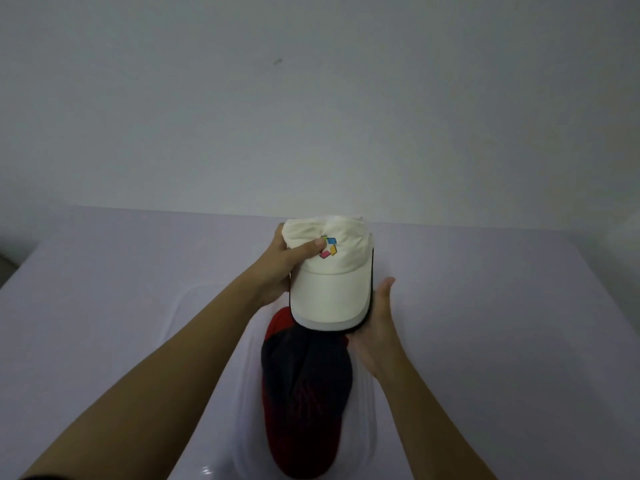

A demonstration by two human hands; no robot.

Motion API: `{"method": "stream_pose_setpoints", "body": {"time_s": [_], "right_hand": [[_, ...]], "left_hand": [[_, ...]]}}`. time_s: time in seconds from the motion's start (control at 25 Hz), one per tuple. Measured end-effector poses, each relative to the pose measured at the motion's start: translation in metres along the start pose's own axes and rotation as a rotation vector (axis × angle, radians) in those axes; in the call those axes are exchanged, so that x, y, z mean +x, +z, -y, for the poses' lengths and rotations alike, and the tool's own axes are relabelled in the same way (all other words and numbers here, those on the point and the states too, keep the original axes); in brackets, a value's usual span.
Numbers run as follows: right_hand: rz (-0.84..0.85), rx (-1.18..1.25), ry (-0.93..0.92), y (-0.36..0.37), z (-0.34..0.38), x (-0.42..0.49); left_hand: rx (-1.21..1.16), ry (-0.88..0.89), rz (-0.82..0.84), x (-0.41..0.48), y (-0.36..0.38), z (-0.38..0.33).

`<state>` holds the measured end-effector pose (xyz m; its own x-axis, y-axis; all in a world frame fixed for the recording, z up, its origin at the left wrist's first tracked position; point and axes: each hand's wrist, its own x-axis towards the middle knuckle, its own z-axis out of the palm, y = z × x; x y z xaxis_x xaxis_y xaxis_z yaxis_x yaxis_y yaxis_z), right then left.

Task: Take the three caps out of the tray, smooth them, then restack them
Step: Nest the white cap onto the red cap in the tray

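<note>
Holding the white cap [329,282] over the tray [175,317] containing navy and red caps [304,368].

dim even light, soft focus, wide-angle edge distortion

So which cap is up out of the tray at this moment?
The white cap with the colourful logo: the left hand grips its crown, the right hand steadies its brim. The dark red-and-navy cap lies in the tray.

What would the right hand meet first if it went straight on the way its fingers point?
Probably nothing near: the right hand points away from the person, alongside the white cap, and only table and wall show beyond. Depth is unclear.
</note>
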<state>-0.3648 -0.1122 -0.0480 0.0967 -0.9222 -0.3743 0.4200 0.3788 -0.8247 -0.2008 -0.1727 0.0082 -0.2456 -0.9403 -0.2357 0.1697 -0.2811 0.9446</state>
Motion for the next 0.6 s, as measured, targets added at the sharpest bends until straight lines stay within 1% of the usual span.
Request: {"method": "stream_pose_setpoints", "body": {"time_s": [0.04,0.08,0.12,0.2,0.24,0.32,0.4,0.48,0.52,0.6], "right_hand": [[-0.049,-0.017,0.032,0.000,-0.005,0.005],[-0.087,-0.095,0.051,0.000,-0.011,0.009],[-0.090,-0.240,0.058,0.003,-0.014,0.009],[-0.019,-0.633,0.030,0.003,-0.021,0.011],[0.028,-0.774,0.029,0.004,-0.025,0.014],[0.141,-0.932,0.136,0.005,-0.029,0.019],[0.191,-0.999,0.192,0.007,-0.032,0.026],[0.238,-1.023,0.145,0.007,-0.033,0.032],[0.253,-1.036,0.109,0.007,-0.031,0.031],[0.281,-1.045,0.058,0.008,-0.027,0.024]], "left_hand": [[0.006,0.043,-0.048,0.000,-0.009,-0.005],[0.008,0.082,-0.091,0.001,-0.020,-0.009],[0.004,0.106,-0.132,0.002,-0.030,-0.013],[-0.008,0.126,-0.179,0.005,-0.048,-0.019],[-0.017,0.131,-0.180,0.007,-0.054,-0.021],[-0.031,0.127,-0.169,0.010,-0.064,-0.021],[-0.025,0.132,-0.163,0.010,-0.068,-0.018],[-0.018,0.155,-0.184,0.012,-0.068,-0.015],[0.001,0.189,-0.216,0.013,-0.068,-0.013],[0.064,0.315,-0.294,0.015,-0.067,-0.008]]}}
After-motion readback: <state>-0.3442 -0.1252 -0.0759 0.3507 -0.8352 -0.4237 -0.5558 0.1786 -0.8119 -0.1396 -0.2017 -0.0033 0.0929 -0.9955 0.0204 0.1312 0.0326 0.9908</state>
